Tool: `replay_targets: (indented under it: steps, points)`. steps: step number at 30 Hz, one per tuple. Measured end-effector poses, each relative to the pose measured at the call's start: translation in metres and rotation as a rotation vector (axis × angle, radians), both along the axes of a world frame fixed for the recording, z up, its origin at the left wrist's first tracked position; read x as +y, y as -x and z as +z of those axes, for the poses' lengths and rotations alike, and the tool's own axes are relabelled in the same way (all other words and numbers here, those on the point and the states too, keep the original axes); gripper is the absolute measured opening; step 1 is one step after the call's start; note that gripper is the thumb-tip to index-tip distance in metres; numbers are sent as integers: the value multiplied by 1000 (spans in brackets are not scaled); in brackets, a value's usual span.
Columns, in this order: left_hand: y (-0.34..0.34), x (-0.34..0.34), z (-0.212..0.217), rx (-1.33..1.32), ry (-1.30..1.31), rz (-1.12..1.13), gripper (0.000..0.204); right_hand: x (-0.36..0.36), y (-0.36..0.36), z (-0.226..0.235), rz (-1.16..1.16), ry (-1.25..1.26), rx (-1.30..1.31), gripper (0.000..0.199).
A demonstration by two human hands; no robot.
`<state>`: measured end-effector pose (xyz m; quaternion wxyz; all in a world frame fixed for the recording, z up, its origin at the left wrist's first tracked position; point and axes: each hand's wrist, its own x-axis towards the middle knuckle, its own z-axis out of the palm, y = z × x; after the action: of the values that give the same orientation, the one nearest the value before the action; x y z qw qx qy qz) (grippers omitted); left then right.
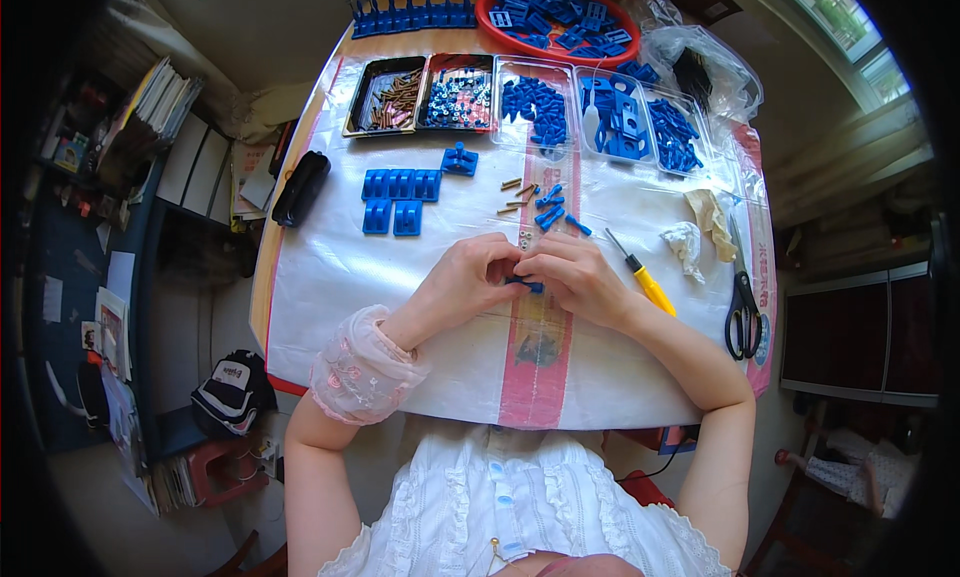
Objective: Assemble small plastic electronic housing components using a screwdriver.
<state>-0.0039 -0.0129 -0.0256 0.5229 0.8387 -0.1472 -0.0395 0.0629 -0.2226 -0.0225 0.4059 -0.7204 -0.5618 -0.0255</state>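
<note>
1. While both hands meet at the table's middle, I see my left hand [468, 277] and right hand [572, 275] pinched together on a small blue plastic part [527, 284], just above the plastic sheet [330, 277].
2. Near my right hand, a yellow-handled screwdriver [640, 274] lies on the sheet; black scissors [743, 307] are farther right.
3. Beyond my fingers sit loose blue clips [551, 212], brass pins [517, 190] and a block of blue brackets [399, 199].

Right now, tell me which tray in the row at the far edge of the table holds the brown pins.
The black tray at the left end of the row. It alone holds brown pins; the black one beside it has small mixed pieces, and the clear ones hold blue parts.
</note>
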Motion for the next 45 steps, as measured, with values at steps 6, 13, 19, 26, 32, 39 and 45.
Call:
replay_targets:
  steps: [6,13,19,26,32,39,45]
  points:
    - [0,0,5,50,9,-1,26,-1,-1,-5,23,-30,-8,32]
    - [0,0,4,34,24,-5,24,-2,-2,-13,45,-19,-34,36]
    - [-1,0,8,42,8,-13,26,-1,-1,-15,41,-29,-28,35]
    - [-2,0,5,52,15,-19,25,0,0,-14,39,-24,-69,34]
    - [-3,3,4,62,25,-23,26,3,-2,-11,49,-33,-32,31]
    - [-5,3,10,-82,-15,11,41,-4,0,-3,-144,-85,370,24]
    - [-4,3,2,204,336,17,49,-4,-2,-16,-190,-377,936,19]
